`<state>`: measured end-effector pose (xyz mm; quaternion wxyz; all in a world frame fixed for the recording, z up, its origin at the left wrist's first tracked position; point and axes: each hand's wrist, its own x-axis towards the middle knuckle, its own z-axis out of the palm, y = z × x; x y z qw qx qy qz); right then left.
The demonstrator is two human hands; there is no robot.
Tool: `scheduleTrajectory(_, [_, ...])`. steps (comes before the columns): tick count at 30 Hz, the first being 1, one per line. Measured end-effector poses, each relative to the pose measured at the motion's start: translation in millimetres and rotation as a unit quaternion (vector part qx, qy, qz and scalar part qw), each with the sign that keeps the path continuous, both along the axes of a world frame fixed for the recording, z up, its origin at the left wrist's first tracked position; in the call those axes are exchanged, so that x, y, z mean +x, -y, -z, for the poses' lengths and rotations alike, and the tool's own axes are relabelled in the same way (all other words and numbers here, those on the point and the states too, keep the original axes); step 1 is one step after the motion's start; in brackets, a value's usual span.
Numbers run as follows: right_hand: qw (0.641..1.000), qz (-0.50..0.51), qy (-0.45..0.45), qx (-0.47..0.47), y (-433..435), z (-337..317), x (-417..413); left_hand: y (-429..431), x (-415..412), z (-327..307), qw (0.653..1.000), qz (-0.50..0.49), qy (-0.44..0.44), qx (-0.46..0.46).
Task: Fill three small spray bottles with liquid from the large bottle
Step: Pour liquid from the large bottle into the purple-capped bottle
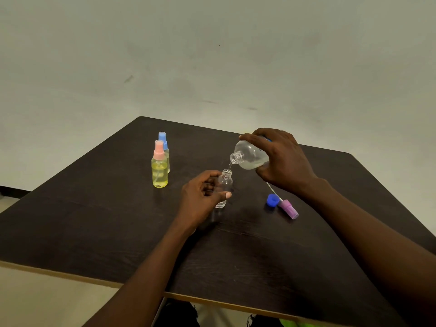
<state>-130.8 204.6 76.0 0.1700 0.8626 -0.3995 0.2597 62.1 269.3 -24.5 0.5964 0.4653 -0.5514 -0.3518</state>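
Dark wood-grain table [94, 232] with a pale edge, seen corner-on: far corner at upper centre, near edge crossing the lower frame, right edge dropping away at the right. Open tabletop lies at lower left and lower centre, either side of the forearms. Left hand [200, 199], centre frame: grip curled round a small clear uncapped spray bottle [226, 182], thumb across its front, the bottle upright on the table. Right hand [283, 161], right of centre: grip clamped over a large clear plastic bottle [250, 155], fingers on top, thumb beneath, the bottle tipped with its open mouth just above the small bottle's neck. Contents: clear liquid pooled along the large bottle's lower side, a thin stream falling from its mouth, a little clear liquid at the small bottle's base. At centre left, well apart from the hands, a pink-capped spray bottle [159, 172] holding yellow liquid stands upright, with a blue-capped spray bottle [163, 140] just behind it, its contents mostly hidden. Below the right wrist lie a blue screw cap [272, 199] and, just beside it, a purple spray head [289, 208] with its white dip tube.
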Motion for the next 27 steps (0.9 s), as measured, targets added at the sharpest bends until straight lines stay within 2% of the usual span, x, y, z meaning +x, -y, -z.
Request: scheduleTrajectory(27, [1.000,0.008,-0.003,-0.019,4.9,-3.3,-3.0,-1.2,-2.2,-2.5,1.000,-0.003,-0.005,0.006])
